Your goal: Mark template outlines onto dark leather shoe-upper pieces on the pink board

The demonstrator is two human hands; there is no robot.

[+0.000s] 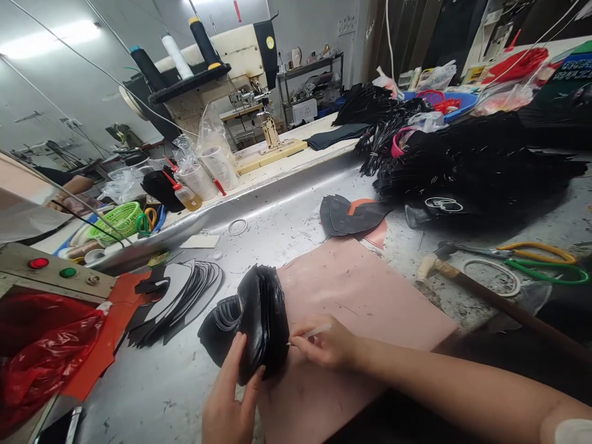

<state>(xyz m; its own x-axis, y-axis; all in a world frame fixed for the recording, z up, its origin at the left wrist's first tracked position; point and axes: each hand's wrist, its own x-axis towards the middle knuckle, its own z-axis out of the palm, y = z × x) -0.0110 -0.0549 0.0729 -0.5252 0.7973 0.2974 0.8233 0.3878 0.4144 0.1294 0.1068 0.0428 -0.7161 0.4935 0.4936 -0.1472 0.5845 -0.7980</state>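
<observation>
A thick stack of black, curved leather pieces (263, 320) stands on edge on the pink sheet (370, 296) and the metal table. My left hand (234, 388) grips the stack from the near side, its thumb and fingers pressing the lower part. In my right hand (324, 342) is a slim white pen (319, 330), pinched between thumb and fingers. Its tip is at the right edge of the stack; whether it touches is too small to tell. Left of the stack lies a fanned pile of black and grey cut pieces (185, 296).
A hammer (481, 287) and scissors (536, 253) lie at the right. Behind them is a big heap of black pieces (462, 166). Grey cut pieces (346, 216) lie beyond the pink sheet. A sewing machine (213, 74) stands at the back; a control box (50, 271) is at left.
</observation>
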